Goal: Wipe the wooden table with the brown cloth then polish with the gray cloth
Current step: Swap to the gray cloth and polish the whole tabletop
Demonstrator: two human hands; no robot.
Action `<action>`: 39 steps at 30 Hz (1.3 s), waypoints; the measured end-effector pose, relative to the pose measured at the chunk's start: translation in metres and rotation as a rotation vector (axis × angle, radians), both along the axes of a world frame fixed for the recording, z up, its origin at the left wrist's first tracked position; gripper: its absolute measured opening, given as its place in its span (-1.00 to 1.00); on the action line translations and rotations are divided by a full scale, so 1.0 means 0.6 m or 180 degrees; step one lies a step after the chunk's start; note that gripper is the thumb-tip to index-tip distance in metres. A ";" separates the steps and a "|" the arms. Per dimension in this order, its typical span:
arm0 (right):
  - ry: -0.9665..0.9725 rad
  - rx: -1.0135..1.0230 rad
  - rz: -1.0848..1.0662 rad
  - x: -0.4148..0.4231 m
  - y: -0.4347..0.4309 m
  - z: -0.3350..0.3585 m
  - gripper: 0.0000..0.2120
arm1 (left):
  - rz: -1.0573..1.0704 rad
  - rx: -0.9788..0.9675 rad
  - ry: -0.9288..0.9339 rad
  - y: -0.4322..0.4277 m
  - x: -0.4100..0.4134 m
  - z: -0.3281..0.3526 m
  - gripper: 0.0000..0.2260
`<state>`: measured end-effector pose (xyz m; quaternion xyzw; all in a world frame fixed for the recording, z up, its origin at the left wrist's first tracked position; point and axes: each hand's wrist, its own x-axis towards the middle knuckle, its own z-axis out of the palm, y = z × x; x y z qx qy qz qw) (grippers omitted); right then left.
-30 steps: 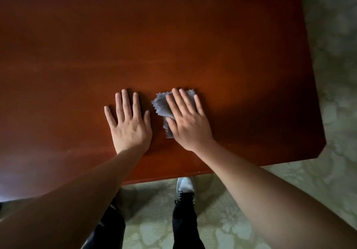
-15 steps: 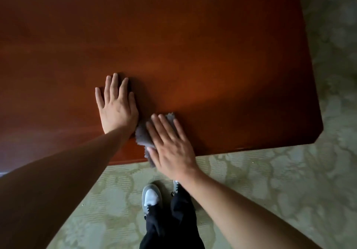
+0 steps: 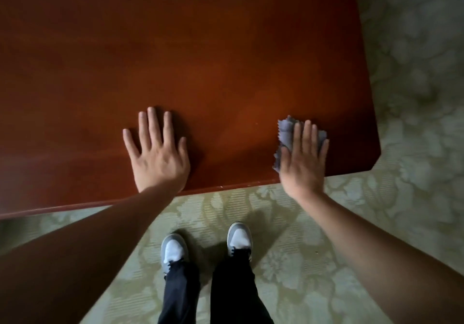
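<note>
Your right hand presses flat, fingers straight, on the gray cloth near the counter's front-right corner; your left hand rests spread flat on the counter's front edge.

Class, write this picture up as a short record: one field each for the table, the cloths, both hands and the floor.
wooden table: red-brown, near right corner in view
gray cloth: lies on the table by its near edge
right hand: presses the gray cloth, fingers straight
left hand: flat on bare wood, apart from the gray cloth
carpet: pale, patterned
brown cloth: not in view
</note>
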<state>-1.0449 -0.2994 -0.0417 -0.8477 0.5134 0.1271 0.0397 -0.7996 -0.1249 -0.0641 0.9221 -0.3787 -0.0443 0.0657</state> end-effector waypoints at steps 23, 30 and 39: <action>-0.0188 -0.0066 -0.0213 -0.243 -0.220 -0.018 -0.32 | 0.0836 -0.0259 0.0109 -0.087 -0.069 -0.001 -0.51; -0.0518 0.0149 0.1137 -0.094 -0.012 -0.019 -0.35 | 0.0799 -0.0396 0.0259 -0.083 -0.061 0.000 -0.52; -0.0856 0.0309 0.2270 0.145 0.198 -0.039 -0.33 | 0.0287 -0.0847 0.0759 -0.027 0.039 0.033 -0.62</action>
